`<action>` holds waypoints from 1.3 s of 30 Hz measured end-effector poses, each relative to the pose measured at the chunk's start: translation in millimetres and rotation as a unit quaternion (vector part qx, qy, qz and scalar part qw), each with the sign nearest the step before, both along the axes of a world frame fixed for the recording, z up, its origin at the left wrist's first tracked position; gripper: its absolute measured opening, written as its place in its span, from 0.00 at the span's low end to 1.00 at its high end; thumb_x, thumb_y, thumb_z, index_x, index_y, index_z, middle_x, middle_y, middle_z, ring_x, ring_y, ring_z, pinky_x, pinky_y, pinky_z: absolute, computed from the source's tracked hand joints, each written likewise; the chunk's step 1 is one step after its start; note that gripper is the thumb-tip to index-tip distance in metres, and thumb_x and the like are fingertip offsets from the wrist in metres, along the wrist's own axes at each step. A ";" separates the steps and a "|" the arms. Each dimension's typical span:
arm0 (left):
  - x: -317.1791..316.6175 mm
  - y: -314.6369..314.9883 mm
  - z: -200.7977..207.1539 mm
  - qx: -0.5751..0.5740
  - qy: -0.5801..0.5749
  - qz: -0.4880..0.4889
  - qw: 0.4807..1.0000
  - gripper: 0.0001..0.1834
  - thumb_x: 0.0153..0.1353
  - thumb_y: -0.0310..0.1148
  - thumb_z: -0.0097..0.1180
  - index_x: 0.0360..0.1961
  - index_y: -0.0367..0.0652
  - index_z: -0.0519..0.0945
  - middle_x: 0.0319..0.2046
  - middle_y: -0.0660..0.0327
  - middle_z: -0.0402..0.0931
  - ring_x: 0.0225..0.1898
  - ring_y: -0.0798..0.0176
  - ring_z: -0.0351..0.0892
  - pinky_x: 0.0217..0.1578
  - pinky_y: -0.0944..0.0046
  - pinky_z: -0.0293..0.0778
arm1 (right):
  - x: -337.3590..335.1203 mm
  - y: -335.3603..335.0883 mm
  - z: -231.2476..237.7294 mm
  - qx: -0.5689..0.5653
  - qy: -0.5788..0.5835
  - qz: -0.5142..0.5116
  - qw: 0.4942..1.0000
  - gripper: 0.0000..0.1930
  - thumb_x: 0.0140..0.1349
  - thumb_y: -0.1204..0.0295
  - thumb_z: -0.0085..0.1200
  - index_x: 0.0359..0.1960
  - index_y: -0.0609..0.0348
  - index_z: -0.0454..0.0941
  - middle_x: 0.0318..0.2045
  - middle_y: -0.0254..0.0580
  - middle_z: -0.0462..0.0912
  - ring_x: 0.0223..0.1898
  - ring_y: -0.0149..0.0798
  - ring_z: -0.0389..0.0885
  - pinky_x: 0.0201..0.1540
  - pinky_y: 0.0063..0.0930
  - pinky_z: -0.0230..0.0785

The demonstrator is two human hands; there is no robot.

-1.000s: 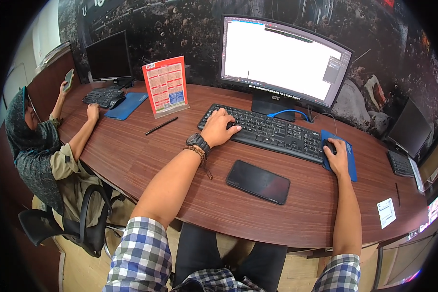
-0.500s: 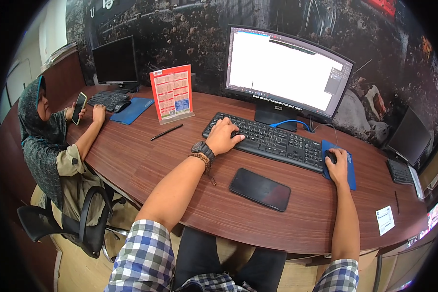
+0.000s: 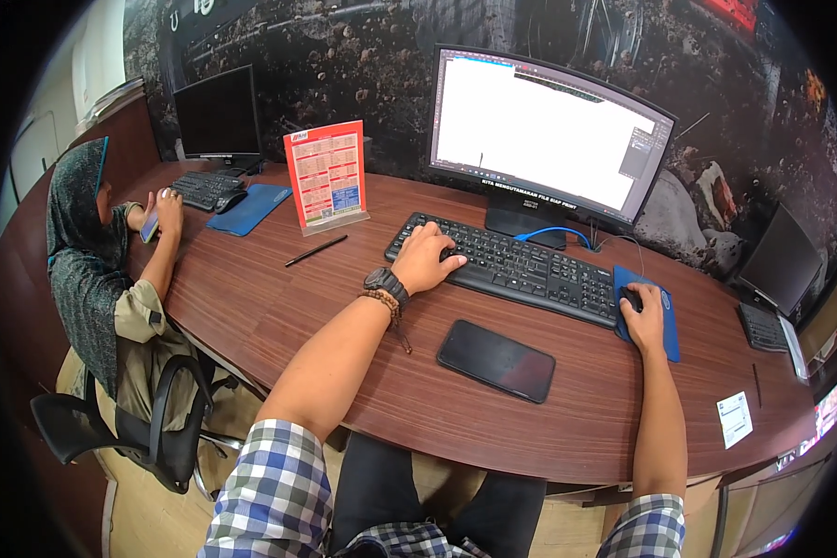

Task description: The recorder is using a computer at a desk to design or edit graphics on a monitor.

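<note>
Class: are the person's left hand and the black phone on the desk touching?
Apart: the head view shows brown desk between the left hand and black phone.

Blue-and-white checked sleeves [image 3: 272, 493], black wristwatch [image 3: 383, 281], brown beaded bracelet [image 3: 387, 300], dark trousers [image 3: 372, 479]

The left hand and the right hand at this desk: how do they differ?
The left hand rests on a black keyboard; the right hand cups a dark mouse.
The left hand's arm wears a dark watch and beads; the right hand's has neither.
Both arms have checked sleeves.
</note>
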State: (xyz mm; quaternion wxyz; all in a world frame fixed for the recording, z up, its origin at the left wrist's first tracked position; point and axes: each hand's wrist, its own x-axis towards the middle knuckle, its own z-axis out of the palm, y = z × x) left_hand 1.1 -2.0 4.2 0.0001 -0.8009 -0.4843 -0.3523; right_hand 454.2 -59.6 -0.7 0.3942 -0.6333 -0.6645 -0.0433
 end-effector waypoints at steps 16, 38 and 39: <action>-0.2 1.7 -0.9 -0.008 -0.004 0.005 1.000 0.22 0.62 0.47 0.65 0.43 0.37 0.86 0.42 0.53 0.75 0.50 0.48 0.73 0.55 0.52 0.70 | -1.2 0.2 0.6 -0.002 0.013 0.010 1.000 0.18 0.58 0.67 0.61 0.50 0.60 0.82 0.51 0.51 0.76 0.54 0.53 0.77 0.58 0.40 0.69; -0.8 -2.7 2.5 -0.023 -0.002 0.006 1.000 0.22 0.62 0.48 0.65 0.45 0.37 0.86 0.44 0.53 0.75 0.52 0.48 0.72 0.57 0.52 0.69 | -1.2 1.4 -1.7 0.010 0.005 0.015 1.000 0.18 0.58 0.69 0.61 0.50 0.60 0.81 0.48 0.50 0.77 0.53 0.52 0.77 0.58 0.40 0.69; -0.6 -2.7 2.2 -0.024 -0.003 0.005 1.000 0.22 0.62 0.48 0.65 0.45 0.37 0.86 0.44 0.52 0.75 0.52 0.48 0.72 0.57 0.52 0.69 | -0.9 1.5 -1.6 0.011 0.005 0.014 1.000 0.18 0.58 0.69 0.61 0.50 0.60 0.81 0.48 0.50 0.77 0.53 0.52 0.77 0.58 0.40 0.69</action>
